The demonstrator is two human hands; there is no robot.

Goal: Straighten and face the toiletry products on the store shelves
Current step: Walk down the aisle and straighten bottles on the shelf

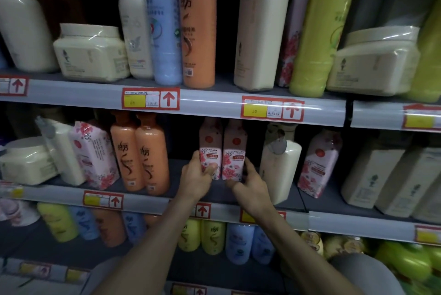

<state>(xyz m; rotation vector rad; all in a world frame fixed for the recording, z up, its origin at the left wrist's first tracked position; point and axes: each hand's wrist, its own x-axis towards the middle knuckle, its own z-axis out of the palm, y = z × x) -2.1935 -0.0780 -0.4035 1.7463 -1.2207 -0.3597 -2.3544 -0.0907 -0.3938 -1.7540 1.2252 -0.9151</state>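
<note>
Camellia bottles: pair upright, touching, just right of orange bottles, labels forward. Grip: left hand grasps the left one low; right hand pinches the right one's base.

Top edge chops the caps off the tall blue bottle and the orange bottle. The left hand covers the lower corner of the left floral bottle, the right hand hides part of the base of the right floral bottle. Scribbles on the price tag are too small to read, the bottom-shelf bottles are just blur
</note>
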